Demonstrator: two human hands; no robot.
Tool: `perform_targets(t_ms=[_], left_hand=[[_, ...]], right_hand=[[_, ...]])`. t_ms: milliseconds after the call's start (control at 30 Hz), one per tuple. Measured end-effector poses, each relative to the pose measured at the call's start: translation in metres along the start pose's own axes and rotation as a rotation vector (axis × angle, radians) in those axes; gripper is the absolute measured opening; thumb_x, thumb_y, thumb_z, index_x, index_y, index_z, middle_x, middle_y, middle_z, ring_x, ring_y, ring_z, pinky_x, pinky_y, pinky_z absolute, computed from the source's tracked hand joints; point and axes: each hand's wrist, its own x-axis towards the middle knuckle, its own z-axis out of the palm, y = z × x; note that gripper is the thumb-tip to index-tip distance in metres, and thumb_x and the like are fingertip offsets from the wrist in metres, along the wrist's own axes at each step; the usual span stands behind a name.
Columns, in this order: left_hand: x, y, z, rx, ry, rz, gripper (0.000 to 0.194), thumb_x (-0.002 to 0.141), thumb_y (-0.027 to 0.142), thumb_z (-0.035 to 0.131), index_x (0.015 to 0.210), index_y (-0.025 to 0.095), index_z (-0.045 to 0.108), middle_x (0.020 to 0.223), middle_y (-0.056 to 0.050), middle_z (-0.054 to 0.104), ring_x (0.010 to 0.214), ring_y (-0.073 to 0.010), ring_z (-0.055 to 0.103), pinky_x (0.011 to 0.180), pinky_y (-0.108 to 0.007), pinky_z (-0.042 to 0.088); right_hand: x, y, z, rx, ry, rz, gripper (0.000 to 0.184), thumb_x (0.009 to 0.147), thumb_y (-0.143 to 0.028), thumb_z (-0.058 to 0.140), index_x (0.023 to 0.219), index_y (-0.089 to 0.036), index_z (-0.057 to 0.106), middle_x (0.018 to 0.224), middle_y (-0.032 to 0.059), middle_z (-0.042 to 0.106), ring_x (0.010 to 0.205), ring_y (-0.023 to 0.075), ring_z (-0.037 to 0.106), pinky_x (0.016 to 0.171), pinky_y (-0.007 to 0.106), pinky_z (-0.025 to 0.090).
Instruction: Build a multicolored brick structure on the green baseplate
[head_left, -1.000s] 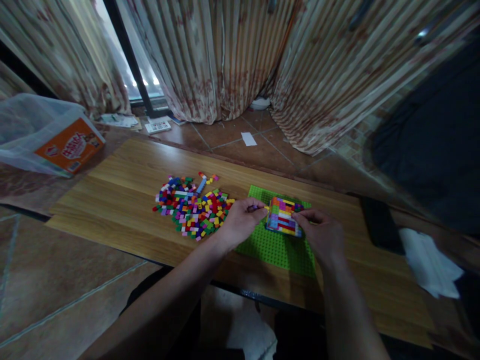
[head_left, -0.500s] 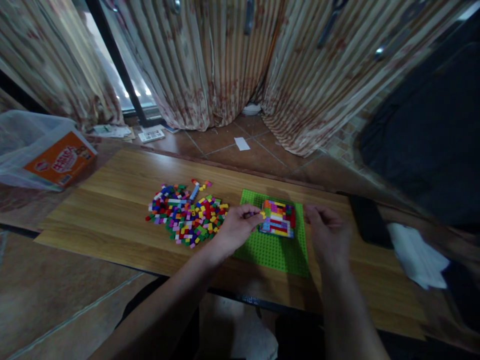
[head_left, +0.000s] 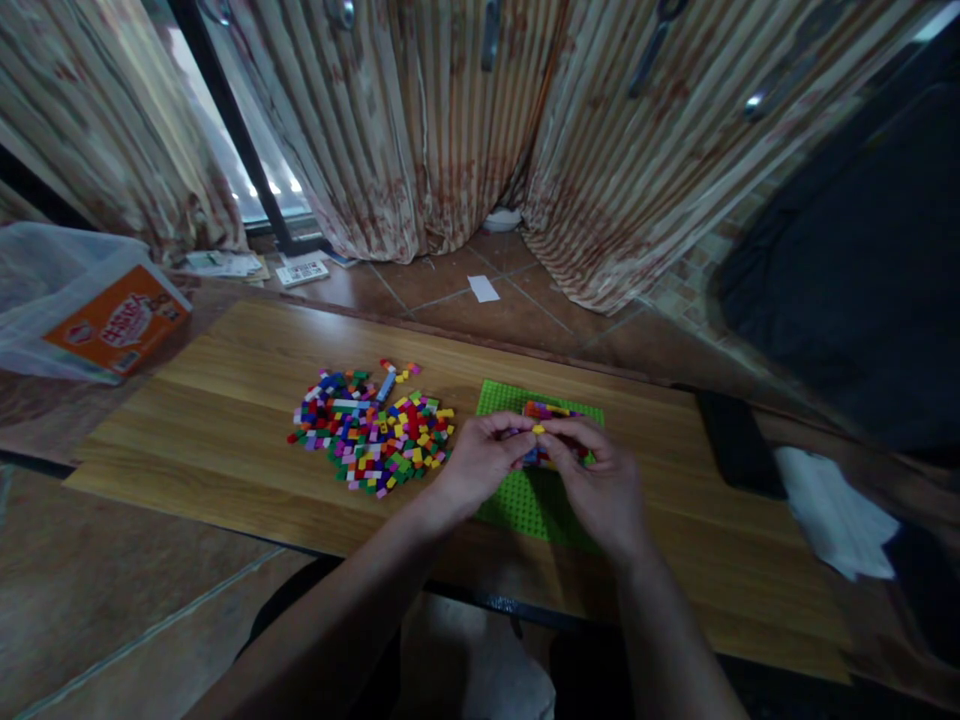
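A small yellow toy brick (head_left: 538, 429) sits between the fingertips of my two hands. My left hand (head_left: 480, 462) pinches it from the left, fingers closed. From the right, my right hand (head_left: 602, 482) meets it with thumb and forefinger closed on it. Both hands are over a multicoloured brick build (head_left: 553, 410), which they mostly cover; only its far edge and small patches show. That build rests on a green studded baseplate (head_left: 525, 512). I cannot tell whether the yellow brick touches the build.
Left of the baseplate, loose bricks (head_left: 405, 440) lie heaped on the wooden table (head_left: 225, 420). A clear plastic tub (head_left: 75, 260) with an orange label stands at the far left. At the right are a dark flat object (head_left: 739, 445) and white tissue-like sheets (head_left: 832, 510).
My right hand has moved left from beside the baseplate to meet my left hand at the yellow brick. My left hand has shifted slightly right. The build is now mostly covered.
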Motion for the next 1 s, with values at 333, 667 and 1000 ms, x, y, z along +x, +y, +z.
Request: perform_targets(t_ms=[333,667,1000], left_hand=[[-0.001,0.001,-0.003,-0.259,-0.004,-0.190,0.025,0.086,0.035,0.062,0.085,0.012,0.068,0.078,-0.007,0.071,0.057,-0.0086,0.056,0.055,-0.020,0.039],[-0.003,0.017,-0.005,-0.399,-0.018,-0.331,0.022,0.087,0.010,0.046,0.087,0.009,0.068,0.082,-0.011,0.071,0.065,-0.0123,0.064,0.062,-0.023,0.050],[-0.003,0.010,-0.009,-0.266,0.066,-0.227,0.015,0.082,0.006,0.056,0.091,0.010,0.066,0.080,-0.009,0.071,0.056,-0.0065,0.057,0.056,-0.018,0.043]], right_hand=[[0.007,0.009,-0.024,0.047,0.255,0.215,0.027,0.079,-0.040,0.064,0.095,-0.019,0.072,0.093,0.0069,0.075,0.083,0.0219,0.069,0.077,0.038,0.055],[0.006,0.026,-0.033,-0.079,0.134,0.184,0.030,0.082,-0.042,0.061,0.097,-0.019,0.074,0.098,0.0079,0.074,0.088,0.0226,0.068,0.083,0.039,0.053],[0.005,0.028,-0.029,-0.282,0.074,0.123,0.033,0.085,-0.040,0.054,0.102,-0.019,0.072,0.098,0.0090,0.073,0.083,0.0220,0.066,0.079,0.037,0.051]])
